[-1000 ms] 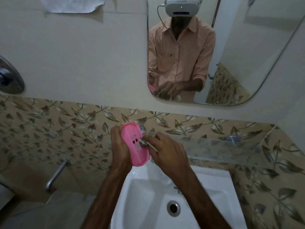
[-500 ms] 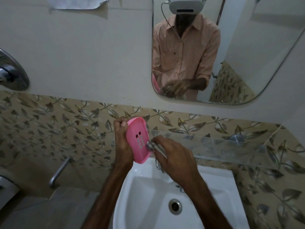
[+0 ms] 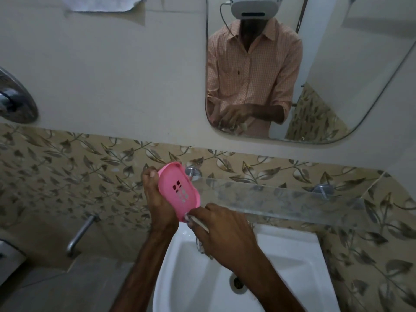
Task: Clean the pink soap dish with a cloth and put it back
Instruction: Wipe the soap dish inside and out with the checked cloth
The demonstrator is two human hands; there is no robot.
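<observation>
The pink soap dish is an oval tray with small drain slots. My left hand grips it by its left rim and holds it tilted on edge above the sink, its inside turned toward me. My right hand pinches a small pale cloth and presses it against the dish's lower right rim. Most of the cloth is hidden under my fingers, and a crumpled end hangs below the hand.
A white sink with a drain lies below my hands. A glass shelf runs along the leaf-patterned tiles to the right of the dish. A mirror hangs above, a metal tap sticks out at the left.
My right hand with the cloth has slid down from the middle of the dish to its lower rim. The dish has tilted a little more toward me.
</observation>
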